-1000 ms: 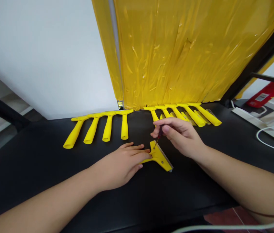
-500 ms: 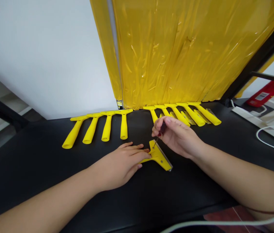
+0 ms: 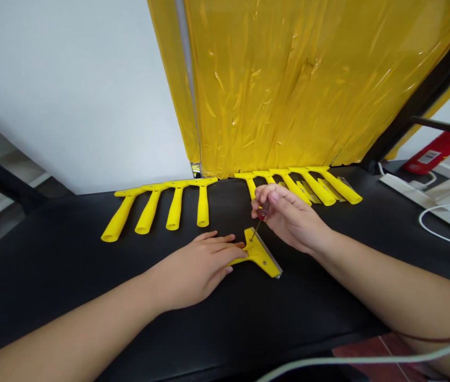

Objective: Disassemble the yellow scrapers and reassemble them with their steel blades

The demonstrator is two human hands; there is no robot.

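A yellow scraper (image 3: pixel 262 259) with a metal blade along its head lies on the black surface. My left hand (image 3: pixel 197 268) rests over its handle and holds it down, the thumb on the near side and the fingers across the top. In my right hand (image 3: pixel 288 212) a small screwdriver (image 3: pixel 264 212) with a reddish handle is pinched between the fingertips. Its tip meets the screw at the far end of the scraper head; a second screw shows nearer the other end. Most of the scraper's handle is hidden under my left hand.
Several yellow scraper handles (image 3: pixel 175 209) stand in a row at the back left, with more yellow scrapers (image 3: pixel 342 187) at the back right. Behind them hangs a yellow plastic-wrapped panel (image 3: pixel 265 95). White power strips (image 3: pixel 427 204), cables and a red bottle (image 3: pixel 440 143) are on the right.
My right hand's fingers have shifted on the screwdriver, and more of its reddish handle shows. The scraper and my left hand stay in place.
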